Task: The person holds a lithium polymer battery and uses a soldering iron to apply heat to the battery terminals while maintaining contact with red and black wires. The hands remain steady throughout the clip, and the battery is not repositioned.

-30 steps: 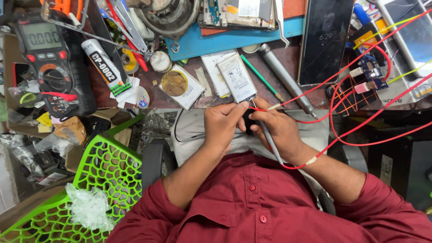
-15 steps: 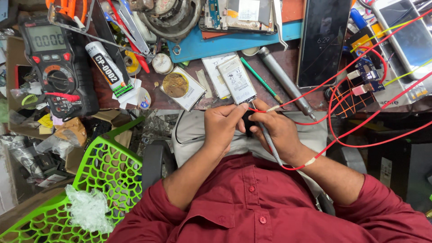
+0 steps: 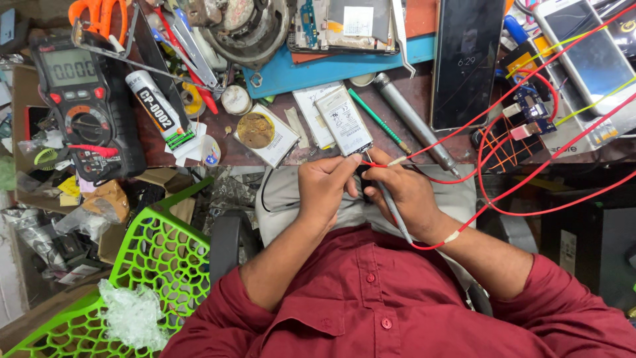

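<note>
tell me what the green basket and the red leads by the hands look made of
Green basket: looks like moulded plastic, glossy, with an open lattice wall. Red leads: thin flexible wire in smooth, probably plastic insulation, curling in loose loops; one runs past the right hand. The left hand pinches a small dark part, material unclear.

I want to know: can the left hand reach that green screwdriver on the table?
Probably yes. The green screwdriver lies just beyond the left hand with nothing covering it, though that hand is pinching a small dark part with the right hand.
</note>
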`<state>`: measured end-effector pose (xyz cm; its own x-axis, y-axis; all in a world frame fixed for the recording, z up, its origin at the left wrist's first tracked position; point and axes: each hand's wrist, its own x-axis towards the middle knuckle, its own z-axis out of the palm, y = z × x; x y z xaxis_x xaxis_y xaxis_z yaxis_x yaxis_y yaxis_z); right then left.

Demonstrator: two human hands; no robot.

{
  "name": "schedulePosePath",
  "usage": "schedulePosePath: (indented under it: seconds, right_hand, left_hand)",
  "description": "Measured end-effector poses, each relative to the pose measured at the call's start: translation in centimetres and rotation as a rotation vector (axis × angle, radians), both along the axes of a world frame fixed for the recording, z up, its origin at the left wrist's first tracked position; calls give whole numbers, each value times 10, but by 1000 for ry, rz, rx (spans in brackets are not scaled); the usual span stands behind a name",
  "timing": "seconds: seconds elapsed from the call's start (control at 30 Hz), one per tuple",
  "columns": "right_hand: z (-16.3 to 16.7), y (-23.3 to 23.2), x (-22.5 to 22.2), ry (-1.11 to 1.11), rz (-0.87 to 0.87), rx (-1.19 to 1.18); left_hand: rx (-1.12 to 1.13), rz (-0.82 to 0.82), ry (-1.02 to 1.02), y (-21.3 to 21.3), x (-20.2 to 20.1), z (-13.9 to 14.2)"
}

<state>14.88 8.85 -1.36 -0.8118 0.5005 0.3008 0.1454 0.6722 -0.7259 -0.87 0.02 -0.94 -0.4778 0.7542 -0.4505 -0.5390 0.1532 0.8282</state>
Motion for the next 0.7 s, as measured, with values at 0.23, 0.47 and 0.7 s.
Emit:
schedulePosePath:
  seconds: [0.23, 0.47, 0.7]
  right_hand:
    - [-2, -1, 2, -44, 7, -32]
    - [1, -1, 0, -45, 14, -38]
    - [3, -1, 0, -25, 5, -20]
  left_hand:
    - [-22, 18, -21, -1, 1, 0]
    - [-15, 23, -50, -2, 0, -1]
    - [0, 30, -41, -1, 1, 1]
